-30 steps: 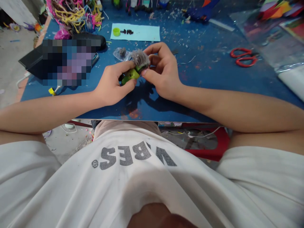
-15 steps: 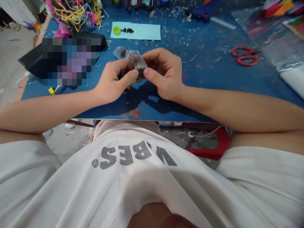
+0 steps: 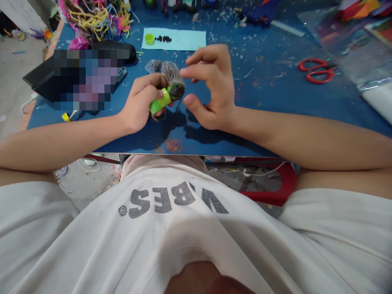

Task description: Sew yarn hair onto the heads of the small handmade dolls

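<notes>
A small craft figure (image 3: pixel 159 102) has a green and yellow tube-like body, a dark rounded end and grey strands fanning out from it. My left hand (image 3: pixel 139 102) is closed around its body, thumb on the yellow part. Just right of the strands, my right hand (image 3: pixel 214 87) is open, fingers curved and apart; whether a fingertip still touches a strand I cannot tell. Behind the figure lies a clear plastic piece with a grey lump (image 3: pixel 157 65) in it. Farther back, a light blue card (image 3: pixel 190 40) carries a small lime-green ring (image 3: pixel 149 39) and several black beads (image 3: pixel 163 38).
Red-handled scissors (image 3: pixel 320 75) lie at the right of the blue table (image 3: pixel 269 90). A black case-like object (image 3: pixel 39 77) with a blurred patch stands at left, beside a heap of coloured yarn (image 3: pixel 94 20). Clear plastic bags (image 3: pixel 349 53) cover the right side.
My right hand has let go of the figure and lifted away, its fingers spreading. The figure has turned in my left hand, so its green and yellow body now shows.
</notes>
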`<act>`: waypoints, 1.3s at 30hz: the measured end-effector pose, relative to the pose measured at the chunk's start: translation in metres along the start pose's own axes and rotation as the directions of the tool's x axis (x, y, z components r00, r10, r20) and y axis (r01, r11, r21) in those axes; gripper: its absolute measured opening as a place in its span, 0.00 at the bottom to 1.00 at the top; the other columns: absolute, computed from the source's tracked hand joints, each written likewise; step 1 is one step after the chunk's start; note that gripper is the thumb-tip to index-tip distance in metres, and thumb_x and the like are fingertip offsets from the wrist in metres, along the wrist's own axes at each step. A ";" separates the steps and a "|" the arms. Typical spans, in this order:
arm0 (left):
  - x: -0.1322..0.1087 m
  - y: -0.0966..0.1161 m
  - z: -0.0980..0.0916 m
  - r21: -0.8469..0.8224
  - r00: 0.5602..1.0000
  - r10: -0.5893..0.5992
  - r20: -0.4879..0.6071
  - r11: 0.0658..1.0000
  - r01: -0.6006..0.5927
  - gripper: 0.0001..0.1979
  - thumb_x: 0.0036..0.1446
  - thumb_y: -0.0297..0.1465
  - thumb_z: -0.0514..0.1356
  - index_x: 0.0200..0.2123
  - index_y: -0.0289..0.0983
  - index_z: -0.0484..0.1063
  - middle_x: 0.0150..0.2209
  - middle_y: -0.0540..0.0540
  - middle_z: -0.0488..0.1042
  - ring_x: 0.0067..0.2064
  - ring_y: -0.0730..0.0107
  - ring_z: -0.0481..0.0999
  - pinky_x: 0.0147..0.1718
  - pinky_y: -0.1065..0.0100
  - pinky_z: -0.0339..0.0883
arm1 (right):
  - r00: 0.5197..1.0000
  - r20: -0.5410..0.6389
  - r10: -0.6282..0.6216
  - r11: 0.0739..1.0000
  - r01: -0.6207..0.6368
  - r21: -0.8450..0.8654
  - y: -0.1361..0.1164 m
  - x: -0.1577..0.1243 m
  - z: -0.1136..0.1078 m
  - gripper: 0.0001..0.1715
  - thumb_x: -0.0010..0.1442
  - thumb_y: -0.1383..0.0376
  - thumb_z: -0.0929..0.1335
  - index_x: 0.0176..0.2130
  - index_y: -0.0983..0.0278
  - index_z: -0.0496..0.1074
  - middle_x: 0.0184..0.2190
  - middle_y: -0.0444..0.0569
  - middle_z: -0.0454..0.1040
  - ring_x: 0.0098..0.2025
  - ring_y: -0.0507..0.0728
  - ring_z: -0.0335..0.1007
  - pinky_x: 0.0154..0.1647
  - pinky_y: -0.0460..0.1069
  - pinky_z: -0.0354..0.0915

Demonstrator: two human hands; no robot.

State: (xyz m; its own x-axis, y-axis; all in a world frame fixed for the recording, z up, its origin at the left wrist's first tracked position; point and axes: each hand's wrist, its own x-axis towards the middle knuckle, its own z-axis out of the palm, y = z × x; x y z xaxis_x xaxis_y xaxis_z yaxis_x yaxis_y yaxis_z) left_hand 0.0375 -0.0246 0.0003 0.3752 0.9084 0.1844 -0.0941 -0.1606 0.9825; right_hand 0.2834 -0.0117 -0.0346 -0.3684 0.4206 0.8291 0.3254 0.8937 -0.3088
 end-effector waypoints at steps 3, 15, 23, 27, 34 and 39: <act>0.000 0.003 -0.002 0.018 0.999 -0.039 -0.003 0.999 0.039 0.11 0.46 0.32 0.62 0.36 0.42 0.74 0.27 0.51 0.80 0.22 0.70 0.72 0.20 0.66 0.60 | 0.955 0.156 -0.251 0.949 0.275 -0.154 0.013 -0.001 -0.010 0.27 0.85 0.37 0.70 0.73 0.39 0.81 0.72 0.46 0.80 0.71 0.70 0.84 0.69 0.72 0.83; -0.004 -0.001 0.005 -0.042 0.998 0.066 -0.013 0.997 -0.066 0.07 0.43 0.30 0.62 0.30 0.43 0.72 0.21 0.52 0.75 0.16 0.73 0.67 0.15 0.65 0.52 | 0.927 0.374 0.000 0.997 0.031 -0.077 0.030 -0.007 -0.010 0.47 0.75 0.18 0.69 0.59 0.51 0.88 0.67 0.48 0.85 0.79 0.79 0.78 0.79 0.84 0.72; -0.002 -0.004 -0.003 0.019 0.997 0.028 0.070 0.999 -0.029 0.08 0.46 0.30 0.65 0.31 0.46 0.70 0.23 0.52 0.78 0.18 0.68 0.72 0.14 0.63 0.54 | 0.952 0.261 0.159 0.980 -0.183 0.072 0.037 -0.007 -0.007 0.50 0.51 0.15 0.82 0.45 0.51 0.90 0.56 0.49 0.89 0.75 0.80 0.82 0.72 0.79 0.80; -0.003 -0.002 -0.003 0.017 0.998 -0.005 0.067 1.000 0.004 0.08 0.45 0.30 0.64 0.31 0.45 0.70 0.22 0.51 0.78 0.19 0.66 0.75 0.15 0.64 0.55 | 0.897 0.415 0.156 0.977 -0.202 0.071 0.023 0.001 -0.013 0.47 0.58 0.16 0.81 0.47 0.51 0.89 0.63 0.50 0.88 0.80 0.80 0.77 0.71 0.76 0.83; -0.001 -0.001 -0.003 0.048 0.996 -0.029 0.085 0.999 0.025 0.08 0.45 0.30 0.65 0.31 0.45 0.71 0.22 0.50 0.77 0.20 0.66 0.74 0.15 0.63 0.56 | 0.908 0.405 0.107 0.990 -0.134 0.040 0.020 0.004 -0.008 0.49 0.61 0.14 0.76 0.51 0.50 0.88 0.67 0.45 0.86 0.80 0.78 0.77 0.75 0.78 0.79; 0.000 0.000 -0.003 0.044 0.998 -0.008 0.065 0.999 0.005 0.07 0.49 0.30 0.63 0.34 0.44 0.70 0.23 0.51 0.79 0.20 0.68 0.74 0.16 0.67 0.57 | 0.974 0.224 -0.037 0.999 0.029 0.040 0.028 -0.004 -0.004 0.47 0.73 0.18 0.69 0.61 0.48 0.88 0.69 0.49 0.85 0.70 0.73 0.85 0.77 0.78 0.76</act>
State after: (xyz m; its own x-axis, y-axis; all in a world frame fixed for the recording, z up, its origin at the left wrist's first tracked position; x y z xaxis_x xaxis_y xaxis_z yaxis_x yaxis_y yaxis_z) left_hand 0.0344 -0.0231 -0.0002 0.4348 0.8828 0.1777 -0.0511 -0.1728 0.9836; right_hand 0.2972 0.0110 -0.0452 -0.5657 0.4116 0.7145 0.2794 0.9109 -0.3035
